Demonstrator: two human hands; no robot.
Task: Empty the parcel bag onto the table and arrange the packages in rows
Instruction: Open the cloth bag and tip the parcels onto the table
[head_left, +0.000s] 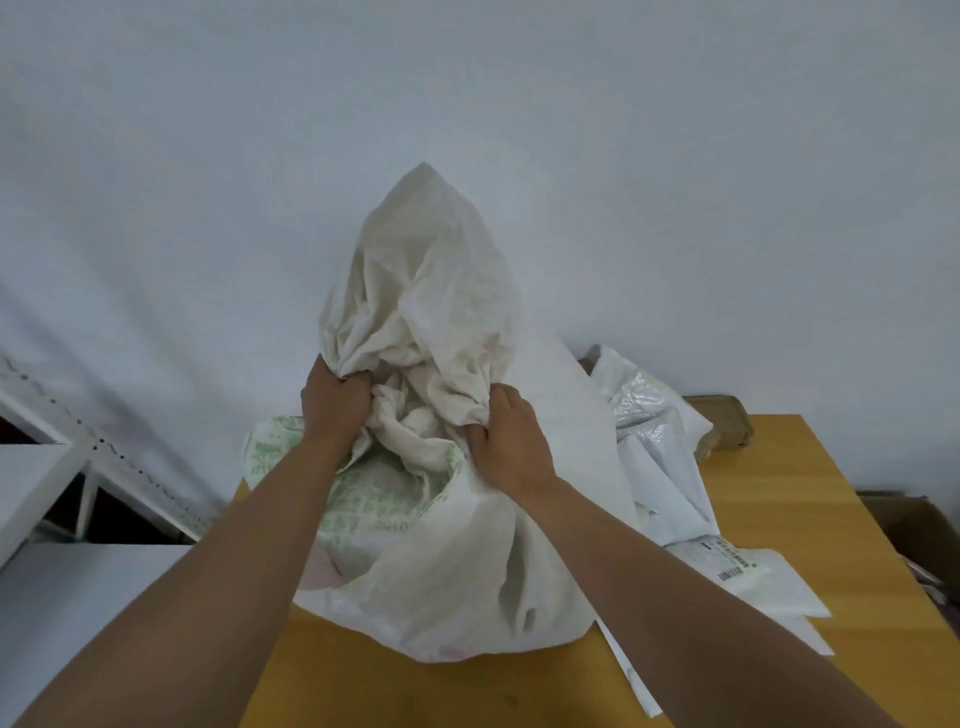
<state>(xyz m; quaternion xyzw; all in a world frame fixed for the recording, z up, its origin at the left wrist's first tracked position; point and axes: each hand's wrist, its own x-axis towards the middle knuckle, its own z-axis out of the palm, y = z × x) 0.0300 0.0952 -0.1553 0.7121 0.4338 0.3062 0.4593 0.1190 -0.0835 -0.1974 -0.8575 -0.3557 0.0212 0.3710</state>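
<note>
A person stands at the near edge of a wooden bench (810, 519) with a warm yellow top. The bench stands against a plain pale wall (467, 104), which fills the whole upper part of the view.

On the bench, in the middle, stands a big woven parcel bag (431, 291), off-white and much crumpled, with faded green print on its lower left side. Its upper part rises to a point in front of the wall, and its lower part spreads wide on the wood. The left hand (332, 400) is closed in a fist around a bunch of the bag's cloth on the left side. The right hand (506, 434) grips another fold of the cloth on the right side, with the fingers curled into it. Both bare forearms reach in from the near side.

To the right of the bag, touching it, lies a heap of packages (660, 431) in white and grey plastic mailers. Nearer, a flat white package with a barcode label (737, 564) lies on the wood. Behind the heap, at the far edge of the bench, a brown cardboard piece (727, 421) shows.

To the left of the bench stands a white metal shelf rack (104, 457) with perforated bars. At the right edge of the view, lower than the bench top, an open cardboard box (914, 525) is partly visible.
</note>
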